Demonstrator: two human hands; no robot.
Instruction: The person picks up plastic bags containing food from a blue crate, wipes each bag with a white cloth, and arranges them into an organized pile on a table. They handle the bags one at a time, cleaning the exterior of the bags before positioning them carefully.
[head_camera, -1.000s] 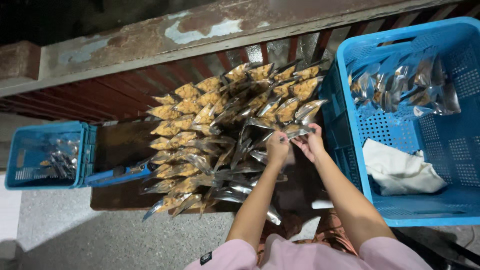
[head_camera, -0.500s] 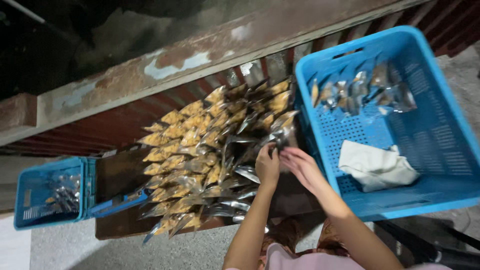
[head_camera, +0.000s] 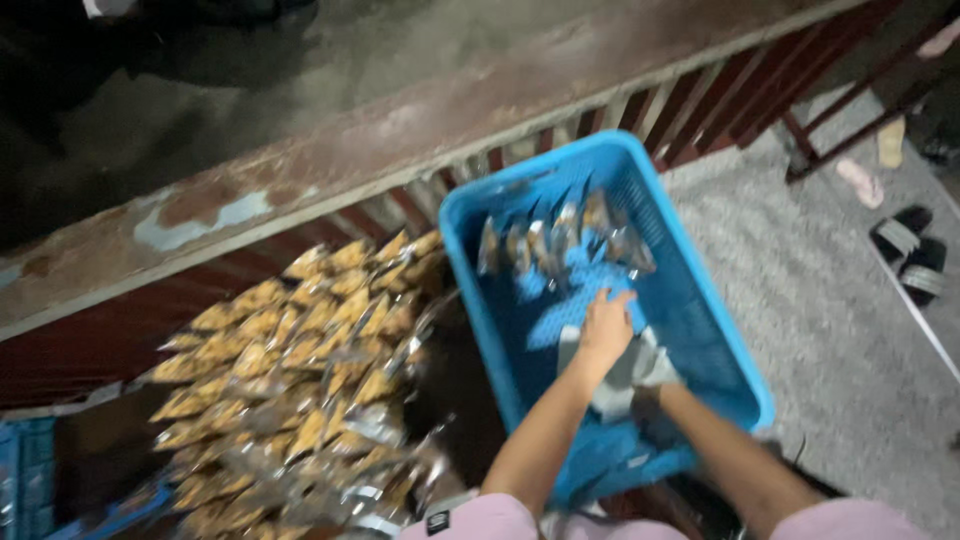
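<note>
My left hand (head_camera: 605, 328) rests open, fingers spread, inside the blue crate (head_camera: 720, 330), above a white cloth (head_camera: 625, 375). My right hand is hidden there; its grip I cannot tell. Clear packets (head_camera: 560, 240) line the crate's far wall.

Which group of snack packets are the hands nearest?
The short row of packets inside the blue basket, just beyond the left hand, not the big pile outside it.

Blue perforated crate (head_camera: 690, 310) — golden-yellow packets (head_camera: 300, 360)
</note>
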